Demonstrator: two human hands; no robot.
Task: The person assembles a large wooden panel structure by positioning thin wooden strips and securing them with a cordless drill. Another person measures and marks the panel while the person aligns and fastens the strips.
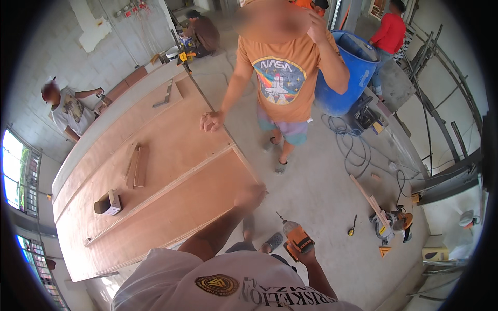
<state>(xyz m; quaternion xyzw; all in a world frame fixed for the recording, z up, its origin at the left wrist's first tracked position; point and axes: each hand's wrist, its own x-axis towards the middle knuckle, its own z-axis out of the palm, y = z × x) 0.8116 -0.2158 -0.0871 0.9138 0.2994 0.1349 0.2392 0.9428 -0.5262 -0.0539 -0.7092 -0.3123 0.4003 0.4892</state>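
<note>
My right hand [308, 255] is wrapped round the grip of an orange and black cordless drill [296, 236]. A long thin bit points up and away from me, over the concrete floor. My left hand [251, 197] is at the near right corner of a large plywood panel [171, 207]; blur hides its fingers. A raised wooden strip [171, 187] runs lengthwise across the panel. Farther left on the wood lie an open small cardboard box [108, 203] and two short wooden pieces [139, 166].
Across the panel's right edge stands a person in an orange shirt [280, 78]. A worker [75, 111] is at the far left side. A metal square [164, 93] lies on the panel. Right: blue barrel [345, 72], coiled cable [350, 145], tape measure [352, 228], miter saw [394, 225].
</note>
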